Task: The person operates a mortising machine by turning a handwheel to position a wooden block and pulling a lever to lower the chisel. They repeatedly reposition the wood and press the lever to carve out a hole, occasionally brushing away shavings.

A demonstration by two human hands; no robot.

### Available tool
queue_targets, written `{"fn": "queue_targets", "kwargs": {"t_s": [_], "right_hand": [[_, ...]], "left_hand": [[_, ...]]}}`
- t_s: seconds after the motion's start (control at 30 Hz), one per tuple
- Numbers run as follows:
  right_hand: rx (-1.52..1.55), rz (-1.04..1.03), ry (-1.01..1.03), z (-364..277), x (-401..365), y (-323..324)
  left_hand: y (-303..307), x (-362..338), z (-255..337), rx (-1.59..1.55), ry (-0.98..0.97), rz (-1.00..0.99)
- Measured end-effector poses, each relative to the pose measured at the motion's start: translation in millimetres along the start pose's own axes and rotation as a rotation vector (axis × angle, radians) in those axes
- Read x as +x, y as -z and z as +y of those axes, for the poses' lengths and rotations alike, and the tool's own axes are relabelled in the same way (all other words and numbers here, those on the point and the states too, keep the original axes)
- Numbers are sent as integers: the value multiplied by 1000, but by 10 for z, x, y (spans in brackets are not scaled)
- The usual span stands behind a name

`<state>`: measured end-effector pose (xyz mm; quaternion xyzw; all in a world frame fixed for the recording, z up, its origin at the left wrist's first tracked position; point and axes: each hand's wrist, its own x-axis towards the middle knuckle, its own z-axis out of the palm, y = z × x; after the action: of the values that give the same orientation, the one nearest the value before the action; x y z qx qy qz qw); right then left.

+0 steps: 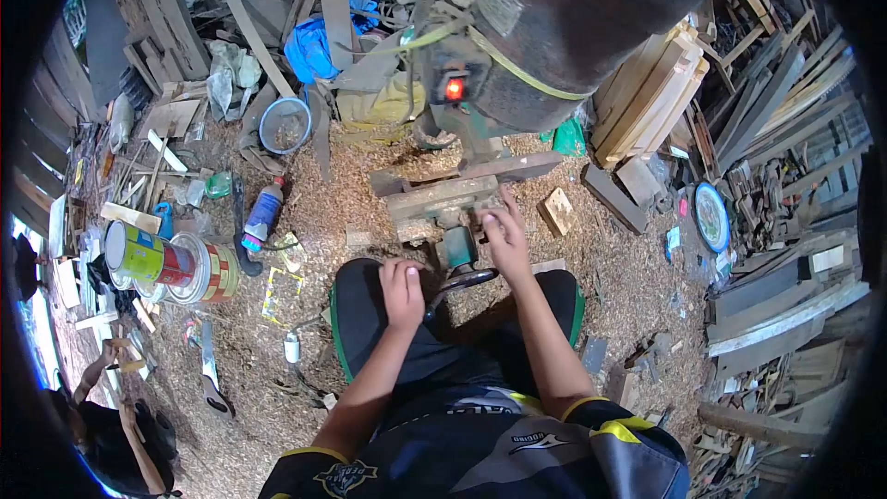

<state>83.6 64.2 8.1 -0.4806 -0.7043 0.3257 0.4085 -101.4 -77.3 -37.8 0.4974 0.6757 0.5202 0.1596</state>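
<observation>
My left hand (402, 294) lies over my left knee, fingers together and slightly bent, with nothing seen in it. Just to its right is the lower end of a curved dark crank handle (465, 279). My right hand (504, 236) reaches forward with fingers apart, its fingertips at the right end of a wooden block (448, 196). Whether they touch the block is hard to tell. The block sits at a vise (457, 245) with a greenish screw housing, between my knees. Behind it a longer board (517, 166) lies crosswise, below a large dark machine (564, 28) with a lit red switch (454, 89).
Wood shavings cover the floor (314, 185). At left are paint cans (208, 270), a bottle (265, 212), a handsaw (211, 370) and a bucket (285, 125). Stacked boards (651, 97) and a small wood block (557, 212) are right. Another person's arm (139, 444) shows lower left.
</observation>
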Motion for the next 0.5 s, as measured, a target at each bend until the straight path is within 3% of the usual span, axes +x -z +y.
{"fn": "queue_targets", "kwargs": {"t_s": [0.03, 0.17, 0.2, 0.23, 0.3, 0.37, 0.4, 0.5], "right_hand": [[126, 13, -91, -16, -85, 28], [67, 114, -178, -86, -446, -74], [186, 107, -261, -98, -488, -148], [306, 97, -342, -99, -516, -205], [267, 194, -346, -9, -519, -276], [293, 153, -222, 245, -568, -278], [380, 245, -313, 173, -571, -331], [279, 256, -363, 79, -596, -307]], "left_hand": [[-2, -27, 59, -38, -3, -11], [27, -218, 122, -105, -99, -201], [45, -241, 101, -69, -114, -278], [25, -240, 82, -74, -118, -267], [37, -221, 29, -108, -109, -289], [7, -256, -65, -123, -112, -289], [8, -261, -86, -135, -115, -288], [36, -271, -90, -147, -96, -247]]}}
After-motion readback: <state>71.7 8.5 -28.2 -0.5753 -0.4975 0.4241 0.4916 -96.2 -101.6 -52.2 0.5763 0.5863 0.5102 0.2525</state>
